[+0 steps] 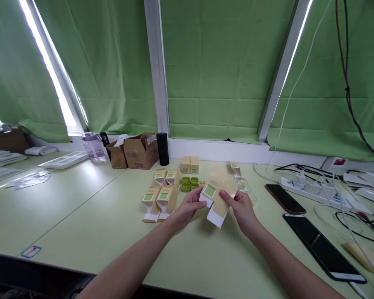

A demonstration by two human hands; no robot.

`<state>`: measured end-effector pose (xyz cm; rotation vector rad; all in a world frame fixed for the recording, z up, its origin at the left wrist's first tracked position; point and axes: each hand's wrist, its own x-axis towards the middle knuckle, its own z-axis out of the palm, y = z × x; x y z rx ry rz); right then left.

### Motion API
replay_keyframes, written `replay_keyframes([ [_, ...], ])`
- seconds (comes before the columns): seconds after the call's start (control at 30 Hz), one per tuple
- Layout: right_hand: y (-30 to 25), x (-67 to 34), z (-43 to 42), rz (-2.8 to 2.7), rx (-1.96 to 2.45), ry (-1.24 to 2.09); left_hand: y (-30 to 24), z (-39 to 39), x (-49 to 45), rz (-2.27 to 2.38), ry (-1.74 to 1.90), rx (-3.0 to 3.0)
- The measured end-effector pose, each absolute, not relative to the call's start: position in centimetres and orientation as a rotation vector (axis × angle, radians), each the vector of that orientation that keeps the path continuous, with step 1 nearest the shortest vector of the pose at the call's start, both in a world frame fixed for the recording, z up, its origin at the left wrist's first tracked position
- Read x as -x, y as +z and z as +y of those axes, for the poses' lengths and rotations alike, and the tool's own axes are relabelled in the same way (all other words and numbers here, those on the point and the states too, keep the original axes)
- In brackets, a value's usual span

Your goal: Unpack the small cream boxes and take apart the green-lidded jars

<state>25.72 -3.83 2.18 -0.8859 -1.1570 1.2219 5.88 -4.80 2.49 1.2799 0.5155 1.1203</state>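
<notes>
A flattened, partly unfolded beige carton [216, 195] with a green square on its face and white inner flaps is held above the table. My left hand [188, 205] pinches its left edge. On the right side, my right hand [244, 211] grips it with the thumb across the front. Left of it stand several opened beige cartons [166, 201] with their flaps out. Small green square containers [185, 187] sit together behind my left hand, beside tiny yellowish pieces [202, 183]. Two closed beige boxes [190, 165] stand further back.
Another beige carton [234, 168] and clear plastic items [245, 189] lie behind my right hand. Two phones [322, 245], a power strip [318, 193] and tangled cables are at the right. A cardboard box [141, 153], black cylinder [162, 149] and purple bottle [94, 147] stand along the wall.
</notes>
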Motion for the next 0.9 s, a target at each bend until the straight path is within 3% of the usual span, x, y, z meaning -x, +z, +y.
replay_keyframes([
  [0.57,1.7,-25.8,-3.6,-1.286,0.811,1.109,3.4,-4.7,-5.8,0.773,1.33,-1.44],
  [0.9,0.6,-26.4,-2.7,-1.318,0.84,0.959,2.9,-4.4,-4.4,0.817,1.997,-2.574],
])
